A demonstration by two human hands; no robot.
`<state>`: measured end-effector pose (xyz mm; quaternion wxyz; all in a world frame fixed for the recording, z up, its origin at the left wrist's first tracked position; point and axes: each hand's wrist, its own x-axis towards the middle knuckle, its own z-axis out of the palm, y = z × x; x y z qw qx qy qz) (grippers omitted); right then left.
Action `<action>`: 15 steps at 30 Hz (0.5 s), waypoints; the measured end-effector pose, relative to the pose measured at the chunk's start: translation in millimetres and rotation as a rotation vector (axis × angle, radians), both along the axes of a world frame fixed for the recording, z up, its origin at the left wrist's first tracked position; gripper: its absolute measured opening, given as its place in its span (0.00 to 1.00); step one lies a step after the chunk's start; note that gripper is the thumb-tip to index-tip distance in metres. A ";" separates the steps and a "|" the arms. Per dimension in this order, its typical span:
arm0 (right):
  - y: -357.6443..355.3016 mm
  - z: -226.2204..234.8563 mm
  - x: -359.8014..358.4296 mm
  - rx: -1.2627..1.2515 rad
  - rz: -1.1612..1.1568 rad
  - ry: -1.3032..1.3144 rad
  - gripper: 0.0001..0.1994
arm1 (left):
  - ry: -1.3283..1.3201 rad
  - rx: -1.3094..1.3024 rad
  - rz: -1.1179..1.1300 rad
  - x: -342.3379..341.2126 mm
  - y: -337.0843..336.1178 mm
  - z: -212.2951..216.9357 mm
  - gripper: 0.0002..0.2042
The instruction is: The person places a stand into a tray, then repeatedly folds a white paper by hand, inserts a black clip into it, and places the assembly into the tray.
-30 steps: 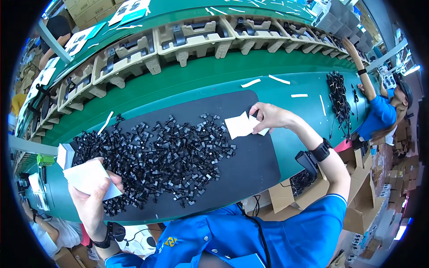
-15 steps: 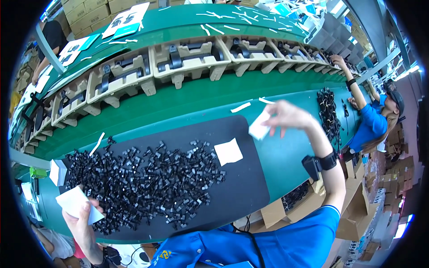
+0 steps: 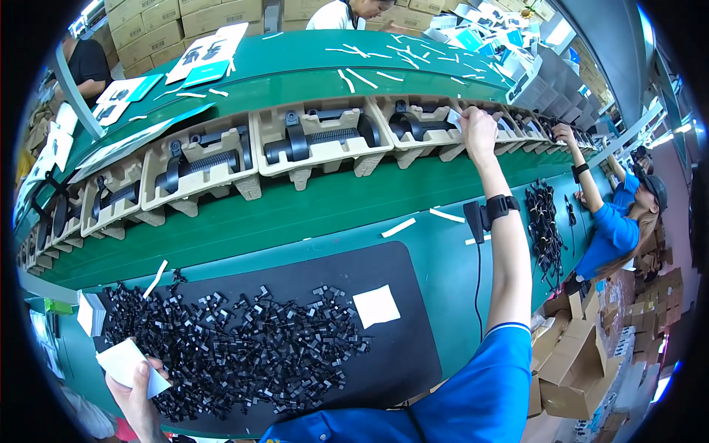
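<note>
My left hand (image 3: pixel 136 399) grips a stack of white cards (image 3: pixel 127 363) at the lower left, thumb on top. The stack is over the near-left side of a heap of small black plastic parts (image 3: pixel 244 347). My right arm stretches far forward, and my right hand (image 3: pixel 480 131) pinches a white card (image 3: pixel 454 118) at a moulded brown pulp tray (image 3: pixel 432 140). Inside that tray lies a black device (image 3: pixel 406 125) with a round part. The hand partly hides the tray's right end. A single white card (image 3: pixel 377 306) lies on the black mat (image 3: pixel 399 354).
More pulp trays (image 3: pixel 317 164) with black devices form a row along the green conveyor. Another white card stack (image 3: pixel 90 314) stands left of the heap. Bundled black cables (image 3: pixel 543 229) lie to the right, near a co-worker in blue (image 3: pixel 617 232). Paper strips (image 3: pixel 399 227) are scattered about.
My right hand has moved forward from above the mat's right edge to the tray row, carrying the white card. My left hand still holds its stack. A person has come into view across the conveyor.
</note>
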<state>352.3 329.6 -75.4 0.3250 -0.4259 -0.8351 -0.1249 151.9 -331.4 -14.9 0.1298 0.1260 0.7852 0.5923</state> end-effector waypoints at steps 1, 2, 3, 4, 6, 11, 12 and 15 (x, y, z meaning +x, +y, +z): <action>3.3 -3.3 -1.0 0.097 -0.026 -0.070 0.08 | 0.000 -0.012 -0.006 -0.7 3.6 -0.6 0.20; 7.2 -5.2 -1.6 0.096 -0.024 -0.072 0.08 | 0.000 -0.023 -0.013 -1.1 7.5 -0.7 0.19; 7.1 -2.6 -3.6 0.089 -0.043 -0.096 0.08 | 0.000 -0.033 -0.021 -2.3 11.7 -1.6 0.19; 6.8 0.6 -5.5 0.082 -0.062 -0.121 0.08 | -0.002 -0.032 -0.020 -2.7 15.4 -1.8 0.19; 9.9 1.7 -8.3 0.080 -0.081 -0.145 0.07 | -0.038 -0.047 0.008 -2.5 22.2 -0.7 0.18; 19.4 -3.9 -8.7 0.100 0.101 -0.146 0.06 | -0.009 -0.079 0.024 -9.5 20.2 -6.5 0.16; 19.8 -3.6 -6.8 0.056 0.073 -0.145 0.06 | -0.004 -0.073 0.029 -10.7 19.9 -6.1 0.16; 24.5 -7.2 -12.6 0.012 0.120 -0.199 0.04 | -0.026 -0.077 0.076 -15.1 13.3 -10.4 0.15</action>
